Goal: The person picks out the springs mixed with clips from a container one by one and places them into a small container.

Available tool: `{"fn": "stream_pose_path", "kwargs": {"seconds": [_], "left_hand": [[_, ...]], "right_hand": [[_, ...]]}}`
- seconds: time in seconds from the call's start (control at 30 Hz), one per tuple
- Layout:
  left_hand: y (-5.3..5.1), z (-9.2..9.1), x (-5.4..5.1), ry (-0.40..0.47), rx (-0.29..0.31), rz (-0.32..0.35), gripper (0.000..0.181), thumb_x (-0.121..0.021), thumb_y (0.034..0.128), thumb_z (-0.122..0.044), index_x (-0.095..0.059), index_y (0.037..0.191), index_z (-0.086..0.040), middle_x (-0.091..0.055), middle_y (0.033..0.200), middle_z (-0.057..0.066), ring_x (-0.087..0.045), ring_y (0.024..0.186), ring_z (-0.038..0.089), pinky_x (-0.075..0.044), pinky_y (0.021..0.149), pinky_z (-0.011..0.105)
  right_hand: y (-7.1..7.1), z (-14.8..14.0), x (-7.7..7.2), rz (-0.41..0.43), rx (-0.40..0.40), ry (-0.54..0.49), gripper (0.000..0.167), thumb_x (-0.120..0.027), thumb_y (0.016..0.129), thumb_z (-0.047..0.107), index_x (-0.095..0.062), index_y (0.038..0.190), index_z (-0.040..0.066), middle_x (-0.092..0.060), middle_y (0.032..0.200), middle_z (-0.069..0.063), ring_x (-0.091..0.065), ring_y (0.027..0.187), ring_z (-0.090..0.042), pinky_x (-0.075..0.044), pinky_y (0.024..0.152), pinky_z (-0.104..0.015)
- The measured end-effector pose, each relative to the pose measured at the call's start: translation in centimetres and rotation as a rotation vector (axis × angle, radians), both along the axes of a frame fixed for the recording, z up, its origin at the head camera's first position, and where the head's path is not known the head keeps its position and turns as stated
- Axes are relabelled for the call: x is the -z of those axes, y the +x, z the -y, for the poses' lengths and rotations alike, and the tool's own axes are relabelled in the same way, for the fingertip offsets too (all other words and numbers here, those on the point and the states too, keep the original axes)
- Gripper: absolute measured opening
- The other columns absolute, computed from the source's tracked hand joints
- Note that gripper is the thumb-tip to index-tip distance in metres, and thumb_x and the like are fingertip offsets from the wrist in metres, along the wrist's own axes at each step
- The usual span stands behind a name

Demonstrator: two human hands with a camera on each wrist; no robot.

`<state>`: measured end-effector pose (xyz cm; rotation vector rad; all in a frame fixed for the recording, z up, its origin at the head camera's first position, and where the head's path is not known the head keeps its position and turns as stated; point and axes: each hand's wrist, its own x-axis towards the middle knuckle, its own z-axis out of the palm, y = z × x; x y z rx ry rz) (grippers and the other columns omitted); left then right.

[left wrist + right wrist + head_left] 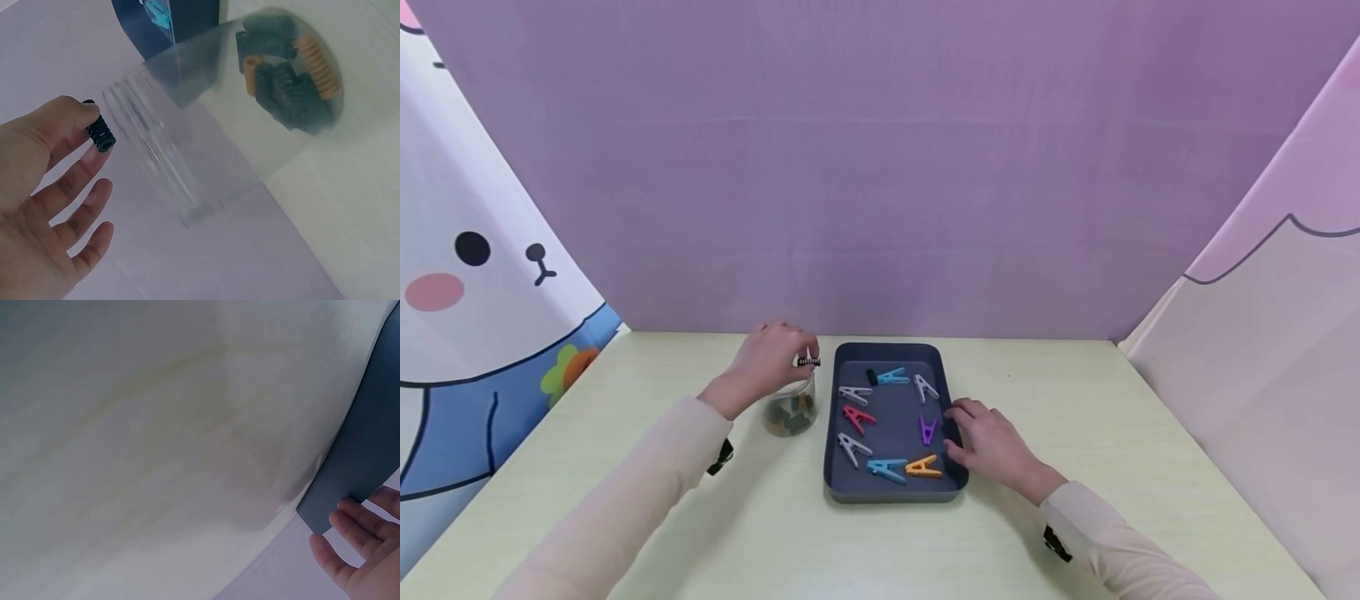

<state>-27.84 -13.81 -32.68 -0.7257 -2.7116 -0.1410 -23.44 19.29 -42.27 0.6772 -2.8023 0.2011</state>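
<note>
My left hand [772,358] pinches a small black coil spring [100,127] between thumb and forefinger, just above the mouth of a clear jar [790,408]. Its other fingers are spread and loosely bent. Several dark springs [284,94] and orange springs [317,65] lie at the jar's bottom. Right of the jar stands a dark grey tray [895,493]. My right hand [992,442] rests at the tray's right rim, its fingertips touching the wall with loosely bent fingers. Beside a blue clothespin [892,377] in the tray sits a black piece [872,377], seemingly at its jaws.
Inside the tray lie more clothespins: a red one [857,418], a purple one [928,430], an orange one [923,467], another blue one [887,470] and several white ones [853,448]. A purple cloth [880,208] stands behind the pale table [745,533].
</note>
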Motion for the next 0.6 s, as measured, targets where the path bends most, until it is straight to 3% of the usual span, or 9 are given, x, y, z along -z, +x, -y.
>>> {"fn": "stream_pose_path", "kwargs": {"seconds": [0.37, 0.6], "left_hand": [[0.1, 1.9, 0.9, -0.010, -0.026, -0.039, 0.009, -0.071, 0.0728, -0.021, -0.069, 0.081, -0.018, -0.065, 0.072, -0.005, -0.052, 0.077, 0.021, -0.042, 0.069, 0.042], [0.2, 2.5, 1.6, 0.003, -0.038, -0.009, 0.009, -0.071, 0.0732, -0.019, -0.068, 0.082, -0.018, -0.065, 0.071, -0.004, -0.053, 0.076, 0.022, -0.041, 0.069, 0.043]], "right_hand": [[0.0, 0.0, 0.1, 0.012, 0.007, -0.002, 0.043, -0.066, 0.079, 0.036, -0.060, 0.111, 0.007, -0.055, 0.120, -0.010, -0.053, 0.110, -0.024, -0.047, 0.087, -0.043], [-0.1, 0.0, 0.1, 0.009, 0.009, 0.001, 0.042, -0.066, 0.079, 0.035, -0.060, 0.111, 0.007, -0.055, 0.120, -0.009, -0.053, 0.110, -0.023, -0.046, 0.086, -0.043]]}}
